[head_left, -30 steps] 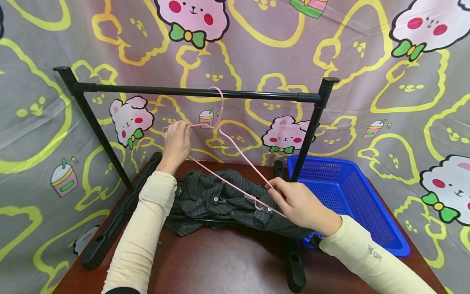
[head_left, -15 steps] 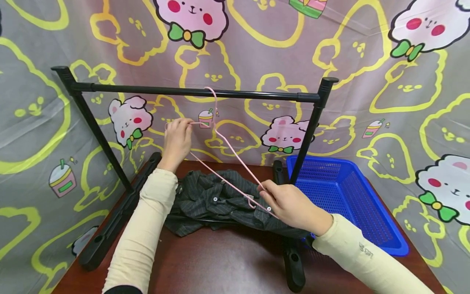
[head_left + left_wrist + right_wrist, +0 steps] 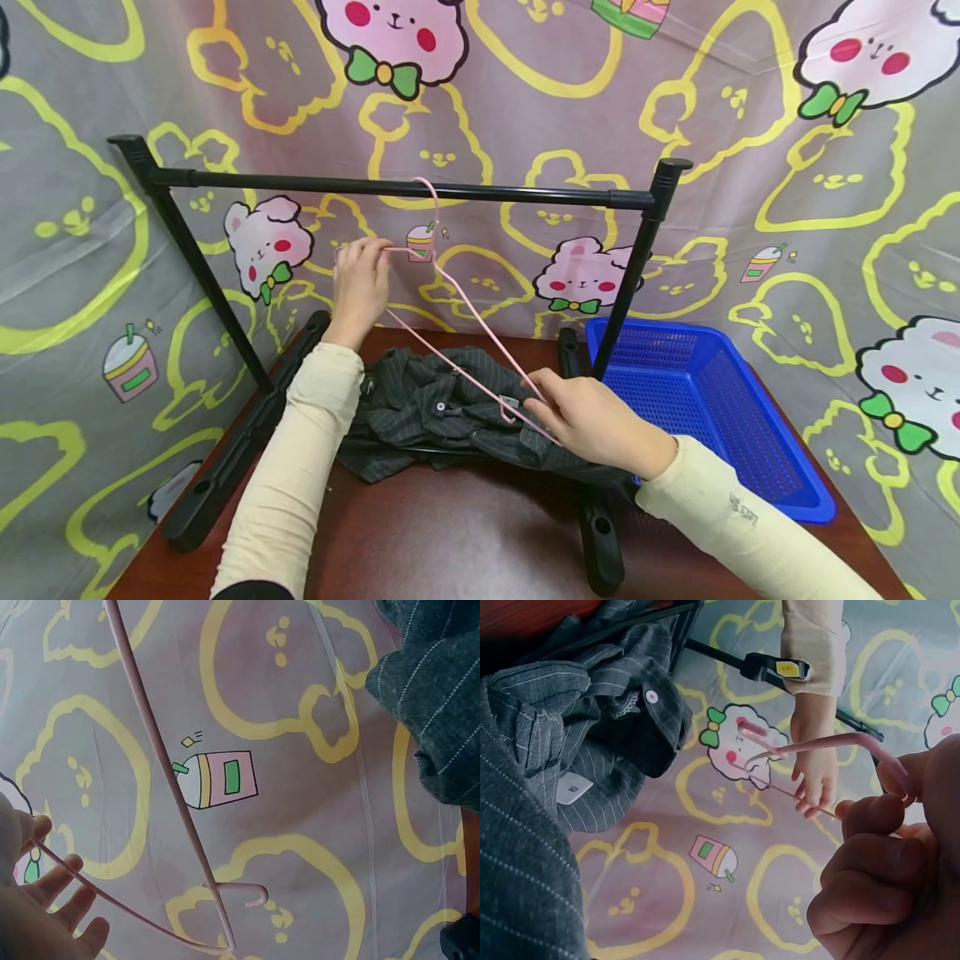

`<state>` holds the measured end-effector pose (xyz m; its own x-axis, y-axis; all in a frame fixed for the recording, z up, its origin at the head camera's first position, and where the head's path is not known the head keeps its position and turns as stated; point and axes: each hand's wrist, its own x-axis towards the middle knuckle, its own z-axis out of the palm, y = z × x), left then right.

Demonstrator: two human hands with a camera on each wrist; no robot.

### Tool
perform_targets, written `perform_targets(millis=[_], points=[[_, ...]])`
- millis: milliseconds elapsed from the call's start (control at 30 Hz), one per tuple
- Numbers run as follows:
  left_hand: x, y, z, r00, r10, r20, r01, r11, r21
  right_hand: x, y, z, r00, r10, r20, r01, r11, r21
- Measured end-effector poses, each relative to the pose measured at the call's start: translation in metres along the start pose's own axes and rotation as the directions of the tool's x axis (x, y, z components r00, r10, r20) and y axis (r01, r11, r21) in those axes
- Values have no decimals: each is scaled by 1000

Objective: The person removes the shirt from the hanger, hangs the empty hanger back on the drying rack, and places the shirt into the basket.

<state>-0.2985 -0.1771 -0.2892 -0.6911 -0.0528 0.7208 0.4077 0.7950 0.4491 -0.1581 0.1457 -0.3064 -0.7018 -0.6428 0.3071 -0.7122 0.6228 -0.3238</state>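
A thin pink clothes hanger [image 3: 480, 315] slants across the head view, its hook overlapping the rack's top bar. My left hand [image 3: 362, 287] pinches its upper left arm; in the left wrist view that hand [image 3: 52, 889] has the wire between thumb and fingers. Lower down, my right hand [image 3: 600, 421] grips the hanger's right end, and its curled fingers [image 3: 870, 859] show close in the right wrist view. Behind and below the hanger, a dark pinstriped garment with white buttons [image 3: 435, 408] lies bunched over the rack's lower part. A white label [image 3: 574, 789] shows on it.
The black garment rack [image 3: 300, 184] stands on a reddish-brown table [image 3: 435, 533], its feet reaching toward me on both sides. At the right sits a blue perforated basket [image 3: 712, 392]. A patterned cloth [image 3: 480, 83] hangs behind and on the sides.
The hanger has shifted slightly left, its hook moving left along the top bar. My right hand has moved left with its end, while the left hand has risen a little.
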Motion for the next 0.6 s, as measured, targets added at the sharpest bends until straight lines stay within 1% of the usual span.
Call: perform_targets(millis=[200, 367, 467, 600], points=[[-3, 0, -1, 999, -15, 46, 14, 1000, 18, -1, 3, 1, 1000, -6, 1, 6, 1000, -5], [-5, 0, -4, 995, -31, 98, 29, 999, 23, -2, 5, 1, 1000, -21, -10, 21, 1000, -20], [-8, -2, -5, 991, -42, 128, 40, 999, 18, -4, 5, 0, 999, -29, -19, 28, 999, -37], [-14, -4, -7, 987, -57, 147, 56, 998, 13, -6, 6, -2, 999, -33, -26, 31, 998, -61]])
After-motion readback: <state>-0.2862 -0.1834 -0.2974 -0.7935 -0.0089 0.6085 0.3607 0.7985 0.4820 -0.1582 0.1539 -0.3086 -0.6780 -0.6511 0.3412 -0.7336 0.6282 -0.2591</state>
